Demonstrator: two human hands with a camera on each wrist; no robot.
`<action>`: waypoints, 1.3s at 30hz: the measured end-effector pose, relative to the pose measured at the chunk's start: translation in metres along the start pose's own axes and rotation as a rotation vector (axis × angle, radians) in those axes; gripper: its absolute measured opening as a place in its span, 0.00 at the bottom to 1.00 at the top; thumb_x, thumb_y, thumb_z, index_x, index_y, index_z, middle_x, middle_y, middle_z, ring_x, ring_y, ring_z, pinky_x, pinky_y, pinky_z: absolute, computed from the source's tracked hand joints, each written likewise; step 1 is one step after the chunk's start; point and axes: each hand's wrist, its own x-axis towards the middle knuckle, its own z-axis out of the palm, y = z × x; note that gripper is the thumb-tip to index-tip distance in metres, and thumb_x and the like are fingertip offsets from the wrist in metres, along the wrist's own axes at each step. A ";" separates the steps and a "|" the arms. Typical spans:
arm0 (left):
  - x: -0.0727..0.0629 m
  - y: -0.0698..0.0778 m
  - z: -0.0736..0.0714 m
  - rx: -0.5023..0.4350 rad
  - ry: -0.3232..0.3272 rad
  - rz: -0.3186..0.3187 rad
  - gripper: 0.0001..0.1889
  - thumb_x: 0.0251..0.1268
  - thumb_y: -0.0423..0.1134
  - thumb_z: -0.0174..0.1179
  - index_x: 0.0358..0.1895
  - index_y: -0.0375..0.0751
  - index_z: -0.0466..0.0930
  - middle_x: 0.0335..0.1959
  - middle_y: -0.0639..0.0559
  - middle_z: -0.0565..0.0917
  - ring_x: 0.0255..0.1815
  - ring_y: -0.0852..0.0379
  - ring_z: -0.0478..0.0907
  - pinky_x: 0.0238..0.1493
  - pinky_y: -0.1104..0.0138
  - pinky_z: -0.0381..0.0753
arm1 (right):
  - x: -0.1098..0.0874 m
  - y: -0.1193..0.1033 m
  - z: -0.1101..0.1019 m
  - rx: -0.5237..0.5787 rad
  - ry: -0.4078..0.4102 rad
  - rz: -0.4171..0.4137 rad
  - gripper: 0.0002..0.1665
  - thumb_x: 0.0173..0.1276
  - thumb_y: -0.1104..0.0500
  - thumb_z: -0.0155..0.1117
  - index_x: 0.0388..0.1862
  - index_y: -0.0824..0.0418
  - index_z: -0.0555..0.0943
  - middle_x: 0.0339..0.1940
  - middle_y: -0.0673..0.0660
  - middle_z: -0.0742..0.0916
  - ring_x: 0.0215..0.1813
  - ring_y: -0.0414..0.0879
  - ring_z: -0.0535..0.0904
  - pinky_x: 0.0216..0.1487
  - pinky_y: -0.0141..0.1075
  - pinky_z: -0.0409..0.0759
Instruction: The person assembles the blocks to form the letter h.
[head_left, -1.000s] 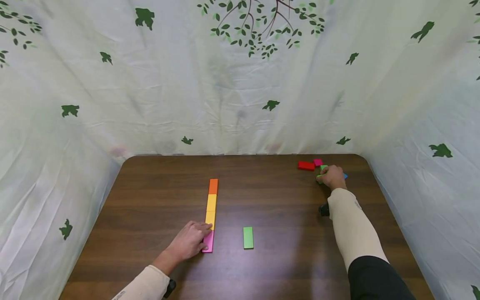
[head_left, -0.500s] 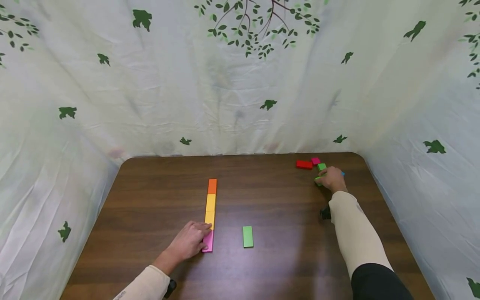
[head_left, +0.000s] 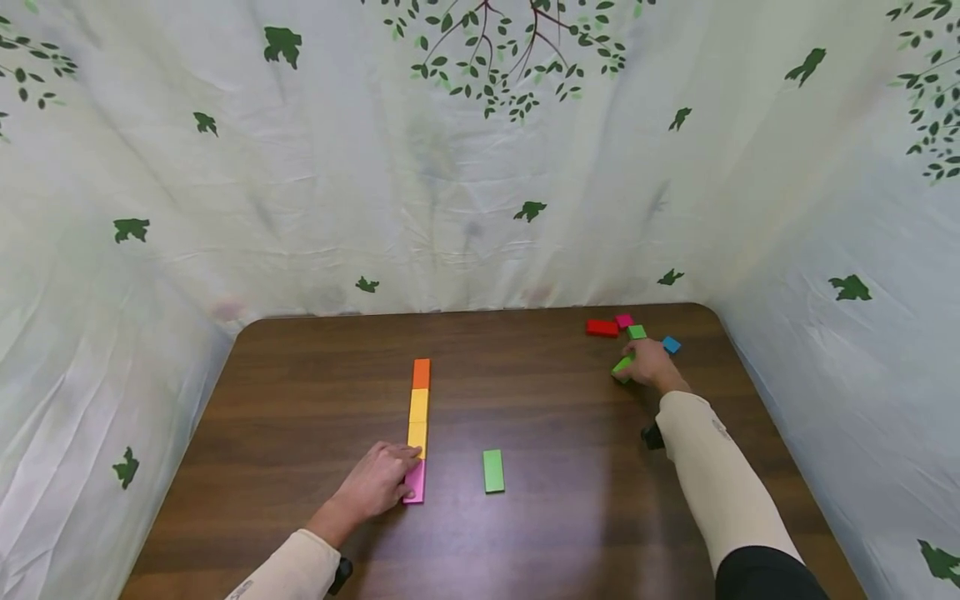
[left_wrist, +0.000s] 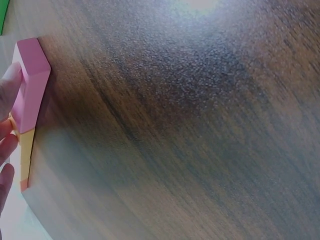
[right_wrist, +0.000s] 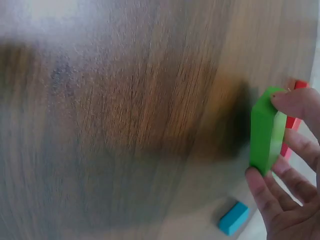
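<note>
My left hand (head_left: 375, 480) holds the pink block (head_left: 417, 483) at the near end of a row, thumb and a fingertip on it. Two yellow blocks (head_left: 418, 407) and an orange block (head_left: 422, 374) continue that row away from me, end to end. In the left wrist view, the thumb lies against the pink block (left_wrist: 34, 80). At the far right, my right hand (head_left: 651, 367) grips a green block (head_left: 622, 369). The right wrist view has this green block (right_wrist: 262, 132) between thumb and fingertips; whether it touches the table cannot be told.
Another green block (head_left: 493, 472) lies alone right of the row. Beyond my right hand are a red block (head_left: 602, 328), a small magenta block (head_left: 624, 321), a third green block (head_left: 637, 332) and a blue block (head_left: 671, 345). A printed curtain (head_left: 450, 250) borders the table (head_left: 300, 400).
My right hand has drawn the green block slightly left and nearer, uncovering more of the blue block and the green block behind. The left hand stays on the pink block. The head view has shifted slightly.
</note>
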 end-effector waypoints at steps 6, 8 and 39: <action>0.000 0.000 0.000 0.012 0.031 0.025 0.19 0.50 0.39 0.72 0.46 0.34 0.86 0.50 0.43 0.85 0.52 0.48 0.81 0.53 0.53 0.75 | 0.001 -0.012 0.006 -0.017 -0.040 -0.031 0.35 0.55 0.55 0.72 0.56 0.76 0.74 0.49 0.69 0.81 0.44 0.57 0.75 0.48 0.47 0.76; 0.000 0.000 0.001 0.012 0.040 0.027 0.19 0.50 0.39 0.73 0.45 0.33 0.86 0.49 0.43 0.85 0.52 0.47 0.81 0.52 0.53 0.75 | 0.001 -0.018 0.008 -0.024 -0.056 -0.038 0.37 0.54 0.56 0.72 0.57 0.77 0.73 0.49 0.69 0.81 0.44 0.57 0.74 0.48 0.47 0.76; 0.001 0.001 -0.001 -0.012 -0.010 -0.008 0.20 0.51 0.40 0.72 0.47 0.34 0.85 0.51 0.43 0.84 0.53 0.47 0.80 0.55 0.53 0.74 | -0.015 -0.097 0.046 -0.134 -0.098 -0.325 0.33 0.46 0.59 0.77 0.51 0.71 0.78 0.45 0.61 0.81 0.43 0.51 0.74 0.47 0.43 0.76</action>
